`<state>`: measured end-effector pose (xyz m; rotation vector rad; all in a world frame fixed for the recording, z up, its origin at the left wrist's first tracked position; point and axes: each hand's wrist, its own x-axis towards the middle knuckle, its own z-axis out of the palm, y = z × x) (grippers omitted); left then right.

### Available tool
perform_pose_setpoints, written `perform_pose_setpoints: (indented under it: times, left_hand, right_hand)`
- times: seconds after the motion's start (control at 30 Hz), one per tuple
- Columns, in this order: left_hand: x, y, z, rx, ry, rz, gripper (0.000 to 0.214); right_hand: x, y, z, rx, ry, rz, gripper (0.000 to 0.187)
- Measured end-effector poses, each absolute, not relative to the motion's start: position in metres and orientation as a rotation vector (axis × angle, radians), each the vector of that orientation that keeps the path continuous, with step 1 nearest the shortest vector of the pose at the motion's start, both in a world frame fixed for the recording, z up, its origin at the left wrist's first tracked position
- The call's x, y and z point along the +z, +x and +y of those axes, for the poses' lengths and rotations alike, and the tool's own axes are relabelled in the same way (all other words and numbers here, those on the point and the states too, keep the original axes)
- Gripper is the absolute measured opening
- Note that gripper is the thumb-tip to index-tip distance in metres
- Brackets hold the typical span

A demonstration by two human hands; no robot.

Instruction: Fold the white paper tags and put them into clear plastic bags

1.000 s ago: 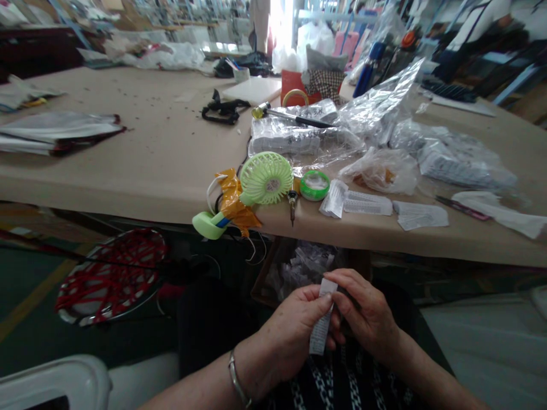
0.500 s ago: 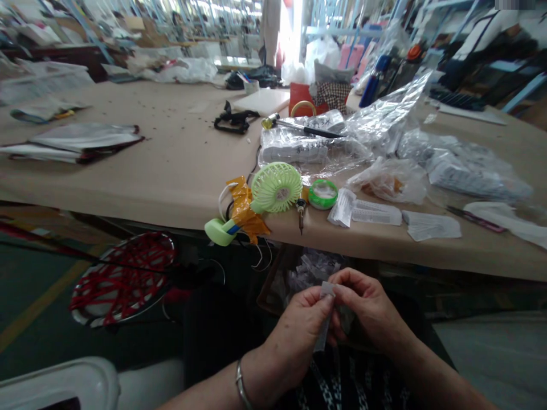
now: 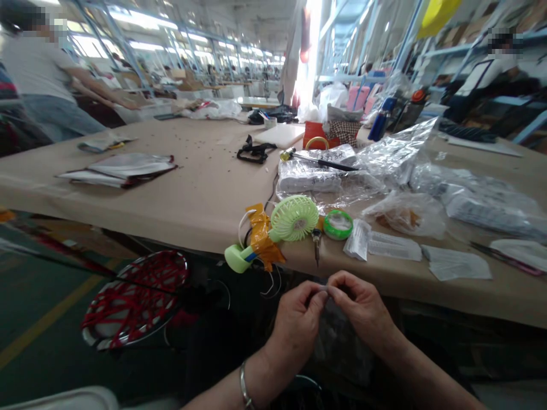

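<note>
My left hand point(image 3: 294, 322) and my right hand point(image 3: 363, 304) meet in front of the table's edge, above my lap. Thumb and forefinger of each pinch a small whitish translucent strip point(image 3: 323, 288); fingers cover most of it. Just beyond, at the table edge, a thin tool like a soldering iron point(image 3: 316, 245) points toward me. Next to it stand a light green hand fan point(image 3: 294, 218), fixed with orange tape point(image 3: 261, 236), and a round green tin point(image 3: 337, 225). Whitish translucent strips point(image 3: 394, 246) lie in stacks to the right.
Clear plastic bags point(image 3: 405, 213) and wrapped bundles point(image 3: 311, 176) cover the table's right side. A dark-handled hammer point(image 3: 320, 162) rests on them. A pair of tweezers-like tools point(image 3: 508, 259) lies far right. At left are a folded pouch point(image 3: 123, 168) and a red-strapped round stool point(image 3: 137, 299). A person point(image 3: 47, 74) stands beyond.
The view has tilted up, bringing a person into sight at far left. My hands stay pinched together; the strip, plainly visible before, is now mostly hidden between my fingers.
</note>
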<state>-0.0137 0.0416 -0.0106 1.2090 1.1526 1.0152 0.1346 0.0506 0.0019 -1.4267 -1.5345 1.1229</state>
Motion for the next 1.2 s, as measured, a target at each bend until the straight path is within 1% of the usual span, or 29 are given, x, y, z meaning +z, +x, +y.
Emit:
perform_pose_setpoints:
  times: [0.27, 0.6, 1.2]
  left_hand:
    - [-0.009, -0.022, 0.063, 1.091, 1.452, 1.272, 0.021]
    - [-0.015, -0.023, 0.07, 1.127, 1.545, 1.285, 0.022]
    - [-0.015, -0.022, 0.078, 1.117, 1.559, 1.296, 0.023]
  right_hand:
    - [0.004, 0.125, 0.069, 0.934, -1.362, -1.65, 0.024]
    - [-0.005, 0.125, 0.076, 0.602, -1.235, -1.811, 0.014]
    - [-0.005, 0.124, 0.082, 0.501, -1.241, -1.832, 0.014]
